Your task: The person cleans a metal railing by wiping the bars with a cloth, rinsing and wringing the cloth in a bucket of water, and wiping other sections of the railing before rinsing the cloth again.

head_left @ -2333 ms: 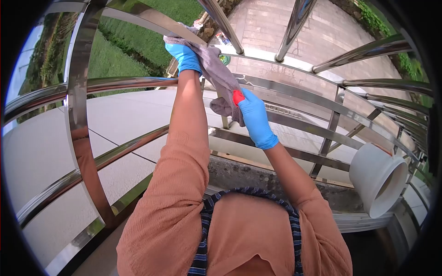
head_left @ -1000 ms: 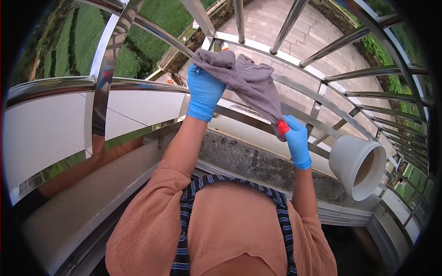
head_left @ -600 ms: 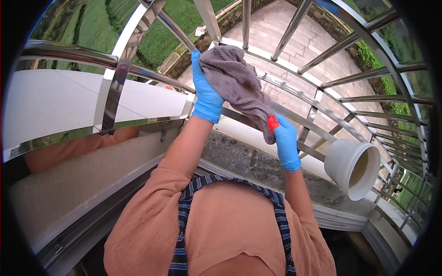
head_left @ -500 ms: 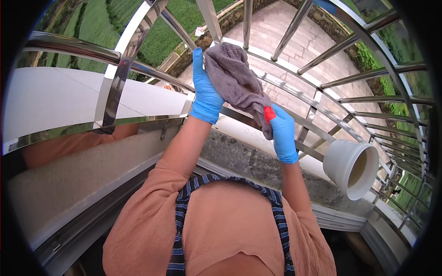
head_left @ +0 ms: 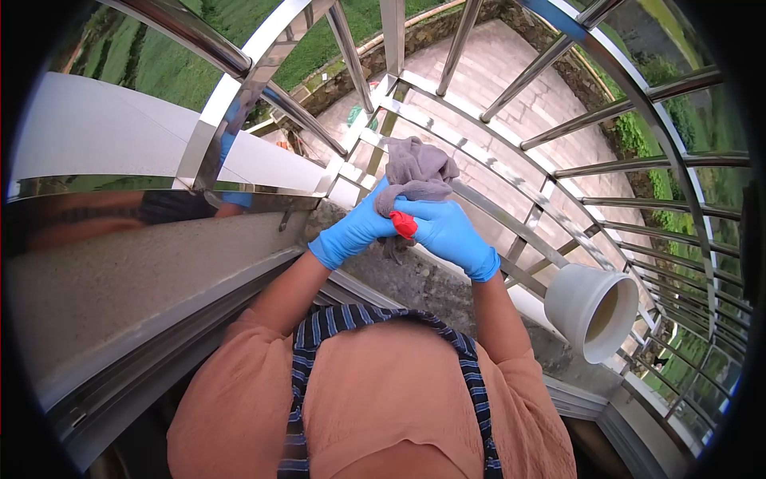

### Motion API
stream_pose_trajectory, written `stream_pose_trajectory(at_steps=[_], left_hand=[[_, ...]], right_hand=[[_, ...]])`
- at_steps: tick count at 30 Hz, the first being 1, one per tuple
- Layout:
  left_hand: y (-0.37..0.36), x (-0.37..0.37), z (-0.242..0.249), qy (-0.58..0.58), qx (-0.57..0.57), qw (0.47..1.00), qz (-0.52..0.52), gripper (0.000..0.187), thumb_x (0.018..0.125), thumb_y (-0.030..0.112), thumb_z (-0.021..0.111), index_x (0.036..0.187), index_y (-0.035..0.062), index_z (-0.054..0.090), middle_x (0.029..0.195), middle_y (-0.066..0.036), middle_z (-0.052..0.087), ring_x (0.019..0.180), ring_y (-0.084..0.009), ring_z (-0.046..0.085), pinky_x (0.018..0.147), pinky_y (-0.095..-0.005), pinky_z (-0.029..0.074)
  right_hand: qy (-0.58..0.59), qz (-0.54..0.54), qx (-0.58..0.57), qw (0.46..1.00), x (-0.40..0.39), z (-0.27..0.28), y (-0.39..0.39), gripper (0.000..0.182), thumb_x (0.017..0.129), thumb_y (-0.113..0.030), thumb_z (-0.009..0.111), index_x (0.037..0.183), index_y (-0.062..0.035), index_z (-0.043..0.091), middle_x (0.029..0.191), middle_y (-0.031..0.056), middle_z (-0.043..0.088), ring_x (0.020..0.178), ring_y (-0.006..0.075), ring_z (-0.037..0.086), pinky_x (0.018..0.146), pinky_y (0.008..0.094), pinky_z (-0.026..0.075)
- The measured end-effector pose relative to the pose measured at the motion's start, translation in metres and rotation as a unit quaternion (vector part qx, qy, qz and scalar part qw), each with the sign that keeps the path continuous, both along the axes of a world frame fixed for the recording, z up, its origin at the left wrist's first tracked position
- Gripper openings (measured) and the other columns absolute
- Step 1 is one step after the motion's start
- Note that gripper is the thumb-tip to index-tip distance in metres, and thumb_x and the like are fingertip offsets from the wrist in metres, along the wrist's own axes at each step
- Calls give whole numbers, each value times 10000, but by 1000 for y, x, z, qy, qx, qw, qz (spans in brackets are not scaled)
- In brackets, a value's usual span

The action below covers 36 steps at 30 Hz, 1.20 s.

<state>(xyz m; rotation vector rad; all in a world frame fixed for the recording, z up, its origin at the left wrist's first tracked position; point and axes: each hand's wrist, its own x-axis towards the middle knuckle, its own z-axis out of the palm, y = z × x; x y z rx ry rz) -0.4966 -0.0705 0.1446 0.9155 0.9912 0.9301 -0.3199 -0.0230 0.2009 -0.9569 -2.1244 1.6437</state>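
Observation:
In blue gloves, my left hand (head_left: 357,228) and my right hand (head_left: 453,233) are closed together around a bunched grey-purple cloth (head_left: 420,168). Most of the cloth bulges out above my fingers, while a small end hangs below them. A red patch (head_left: 404,224) covers the tip of my right thumb. Parts of the fingers are hidden by the folds and by each other. Both hands are in front of my chest, above the concrete ledge (head_left: 427,279) and on the near side of the metal railing.
A white bucket (head_left: 570,299) is tilted at the right by the railing, with its mouth facing me. Shiny metal bars (head_left: 511,215) curve around the front and right. Left of me is a wall ledge (head_left: 120,263) with a window track. Far below lies a paved yard (head_left: 495,80).
My hands have come together and closer to my body. The cloth, stretched between them before, is now bunched up in both. The view has shifted slightly.

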Motion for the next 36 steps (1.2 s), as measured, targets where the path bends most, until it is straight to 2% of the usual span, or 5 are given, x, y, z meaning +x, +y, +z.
stream_pose_trajectory(at_steps=[4,12,16,28,36], left_hand=[[-16,-9,-17,-108,-53,987,110,448,789,60,649,1222,21,540,1143,-67,595,1046,-140,560,946,-281,456],[-11,5,40,138,73,988,-4,311,864,31,573,1172,-4,603,1005,-33,637,918,-97,565,836,-238,466],[-19,-4,22,84,89,976,180,458,863,-55,517,1317,7,504,1193,-79,599,1069,-126,554,928,-260,443],[-5,-22,-12,281,44,928,241,365,880,37,583,1225,-62,517,1117,-192,619,1019,-263,617,893,-348,486],[76,-36,-130,491,327,773,235,358,741,82,671,1070,-23,578,962,-198,611,934,-369,589,823,-453,466]], right_hand=[[93,-217,-125,964,3,-6,31,357,901,-169,605,1248,-85,596,1096,88,654,956,116,593,824,266,487],[-112,79,171,976,-2,-66,42,352,866,-132,612,1217,-144,628,1089,125,653,933,159,589,845,319,475],[108,-340,-157,921,-10,-52,66,257,924,-138,564,1159,-88,656,1063,33,656,954,107,575,846,254,464],[370,-379,253,809,-169,-4,230,298,895,9,561,1188,-40,537,1147,41,564,1041,140,551,947,294,474],[538,-201,-110,811,-180,-99,290,381,886,5,576,1238,-91,469,1144,32,545,1028,128,535,946,282,443]])
